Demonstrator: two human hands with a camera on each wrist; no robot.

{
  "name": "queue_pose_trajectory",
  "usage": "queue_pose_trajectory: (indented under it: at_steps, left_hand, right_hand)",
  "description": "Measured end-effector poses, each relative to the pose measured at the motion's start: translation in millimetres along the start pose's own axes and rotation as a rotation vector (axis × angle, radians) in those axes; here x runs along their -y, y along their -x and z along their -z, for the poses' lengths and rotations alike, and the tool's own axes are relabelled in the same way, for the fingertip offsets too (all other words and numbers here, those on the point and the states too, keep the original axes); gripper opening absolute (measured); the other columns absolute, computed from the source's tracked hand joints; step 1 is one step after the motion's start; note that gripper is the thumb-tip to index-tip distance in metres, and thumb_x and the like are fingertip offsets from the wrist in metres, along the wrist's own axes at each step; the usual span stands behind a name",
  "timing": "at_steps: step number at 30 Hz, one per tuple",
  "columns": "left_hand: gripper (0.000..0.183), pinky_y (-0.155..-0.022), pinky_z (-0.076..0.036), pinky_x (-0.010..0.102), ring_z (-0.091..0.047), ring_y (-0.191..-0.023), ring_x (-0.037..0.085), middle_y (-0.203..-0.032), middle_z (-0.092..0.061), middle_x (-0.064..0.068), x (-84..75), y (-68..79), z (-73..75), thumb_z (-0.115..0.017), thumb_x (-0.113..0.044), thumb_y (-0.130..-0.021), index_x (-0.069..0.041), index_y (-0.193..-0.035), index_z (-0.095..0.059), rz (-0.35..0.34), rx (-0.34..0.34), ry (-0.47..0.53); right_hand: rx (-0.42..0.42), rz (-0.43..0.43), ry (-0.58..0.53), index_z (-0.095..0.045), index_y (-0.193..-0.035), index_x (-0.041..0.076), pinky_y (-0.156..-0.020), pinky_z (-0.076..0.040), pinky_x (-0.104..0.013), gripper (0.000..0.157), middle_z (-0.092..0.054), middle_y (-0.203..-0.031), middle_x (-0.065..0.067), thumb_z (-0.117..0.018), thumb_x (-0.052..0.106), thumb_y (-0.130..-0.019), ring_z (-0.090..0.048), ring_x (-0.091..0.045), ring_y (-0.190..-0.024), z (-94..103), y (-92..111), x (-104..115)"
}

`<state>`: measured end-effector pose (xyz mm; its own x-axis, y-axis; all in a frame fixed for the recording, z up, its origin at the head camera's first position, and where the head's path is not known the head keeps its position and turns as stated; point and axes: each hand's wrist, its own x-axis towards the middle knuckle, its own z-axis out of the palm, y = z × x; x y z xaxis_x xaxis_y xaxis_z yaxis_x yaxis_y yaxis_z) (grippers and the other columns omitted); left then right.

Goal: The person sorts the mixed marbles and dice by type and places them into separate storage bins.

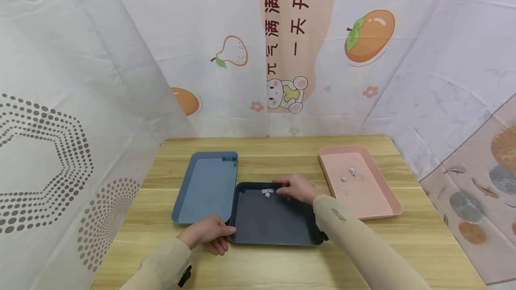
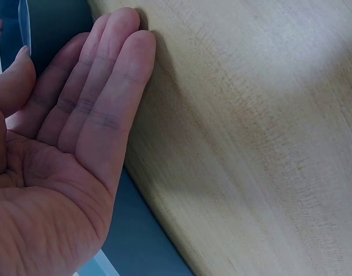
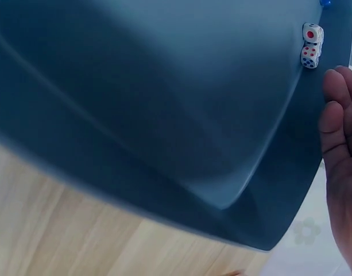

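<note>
A dark blue-grey tray (image 1: 278, 218) lies between both hands. Along its far wall sit several white dice (image 1: 268, 194), with a small dark blue bead (image 1: 243, 190) in the far left corner. My left hand (image 1: 210, 232) holds the tray's near left corner, thumb at the rim and fingers outside it; the left wrist view shows those fingers nearly straight. My right hand (image 1: 297, 188) is at the far rim, just right of the dice. In the right wrist view, its fingertips (image 3: 332, 118) overlap the tray wall close to two dice (image 3: 310, 45), with nothing seen between them.
Left of the dark tray, a blue tray (image 1: 207, 191) has several blue and green beads (image 1: 230, 159) in its far right corner. To the right, a pink tray (image 1: 367, 196) contains 3 dice (image 1: 344, 178). All stand on a wooden table (image 1: 278, 160) before a printed curtain (image 1: 225, 102).
</note>
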<state>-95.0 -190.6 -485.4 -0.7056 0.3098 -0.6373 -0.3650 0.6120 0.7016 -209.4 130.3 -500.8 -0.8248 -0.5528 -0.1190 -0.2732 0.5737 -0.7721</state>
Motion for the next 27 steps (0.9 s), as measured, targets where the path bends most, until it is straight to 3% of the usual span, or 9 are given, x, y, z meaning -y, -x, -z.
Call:
queue_pose_trajectory:
  at_steps: [8, 27]
  left_hand:
    - [0.042, -0.060, -0.063, 0.038, -0.073, -0.060, 0.019, -0.073, -0.075, 0.016, 0.6, -2.3, 0.0, -0.067, -0.035, -0.101, 0.002, -0.084, -0.077, -0.006, 0.000, 0.003]
    - [0.043, -0.061, -0.063, 0.038, -0.073, -0.060, 0.017, -0.072, -0.075, 0.014, 2.7, -3.7, 0.8, -0.067, -0.037, -0.100, 0.000, -0.083, -0.078, -0.002, 0.008, 0.003]
  right_hand:
    - [0.020, -0.009, 0.031, -0.068, -0.136, 0.007, -0.055, -0.048, -0.027, 0.040, -0.069, -0.073, -0.008, -0.073, 0.013, -0.096, -0.061, -0.016, -0.056, 0.1, -5.3, 6.3]
    - [0.044, 0.028, 0.099, -0.071, -0.130, 0.006, -0.052, -0.048, -0.026, 0.034, -0.066, -0.066, -0.003, -0.073, 0.009, -0.096, -0.058, -0.013, -0.052, -6.3, -10.2, -4.2]
